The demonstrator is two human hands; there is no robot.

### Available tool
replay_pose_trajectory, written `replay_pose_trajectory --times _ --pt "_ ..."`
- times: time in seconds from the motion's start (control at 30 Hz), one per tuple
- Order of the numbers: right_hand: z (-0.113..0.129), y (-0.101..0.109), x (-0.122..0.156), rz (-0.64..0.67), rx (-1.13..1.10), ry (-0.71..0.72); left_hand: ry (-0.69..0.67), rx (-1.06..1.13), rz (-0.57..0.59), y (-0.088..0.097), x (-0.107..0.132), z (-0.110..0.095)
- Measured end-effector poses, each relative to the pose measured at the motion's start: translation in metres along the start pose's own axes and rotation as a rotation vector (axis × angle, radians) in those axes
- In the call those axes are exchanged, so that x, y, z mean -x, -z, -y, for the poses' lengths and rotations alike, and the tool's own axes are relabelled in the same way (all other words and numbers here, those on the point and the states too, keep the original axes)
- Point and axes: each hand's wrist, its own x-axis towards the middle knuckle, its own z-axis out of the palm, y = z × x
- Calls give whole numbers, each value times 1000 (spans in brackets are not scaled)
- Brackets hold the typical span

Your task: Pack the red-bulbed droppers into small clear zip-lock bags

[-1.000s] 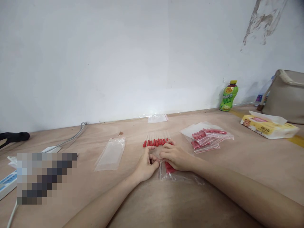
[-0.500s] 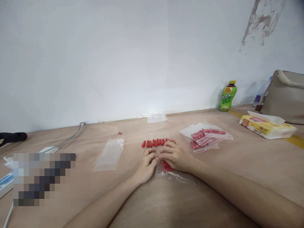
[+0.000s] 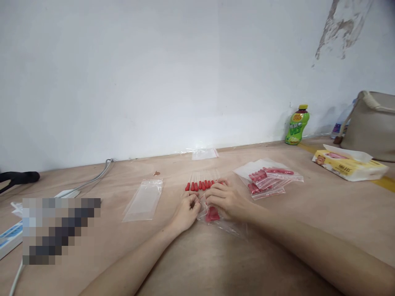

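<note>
A clear zip bag (image 3: pixel 230 230) with red rubber bulbs (image 3: pixel 212 214) in it lies on the table at the middle front. My left hand (image 3: pixel 186 211) pinches the left end of the bag's mouth, thumb against fingers. On the other side my right hand (image 3: pixel 230 201) has curled fingers on the bag's upper edge and hides part of it. Just beyond both hands, several glass droppers (image 3: pixel 200 186) with red bulbs lie in a row, bulbs toward me. To the right, filled zip bags (image 3: pixel 262 191) holding red-bulbed droppers are piled up.
Flat clear bags (image 3: pixel 143 201) lie to the left, another bag (image 3: pixel 204 154) by the wall. A tissue pack (image 3: pixel 348 166), a green bottle (image 3: pixel 296 125) and a grey bag (image 3: pixel 373 125) stand right. At left are a power strip (image 3: pixel 10 238), a cable (image 3: pixel 100 174) and a black object (image 3: pixel 21 179).
My left hand has shifted slightly left, away from my right hand. The gap between them is wider, and more of the bag and its red bulbs shows.
</note>
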Motion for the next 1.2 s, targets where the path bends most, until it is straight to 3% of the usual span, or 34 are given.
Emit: replay_pose_trajectory --times 0.23,0.4,0.5,0.8,0.93,1.07,1.2 --pt "0 16 7 19 -227 -293 81 -29 -16 2 5 -1" --pt "3 19 38 122 -169 -463 -6 -102 -110 -1 10 0" --pt "6 21 55 196 -157 -508 -88 -106 -40 -1 11 -3" --pt "2 21 57 205 -314 -519 -290 -18 201 5 10 -17" --pt "-2 21 61 185 -336 -511 -251 -77 290 8 9 -22" --pt "-2 20 62 173 -303 -503 -125 -126 375 11 7 -28" --pt "1 21 60 173 -257 -500 -123 -179 344 12 8 -30"
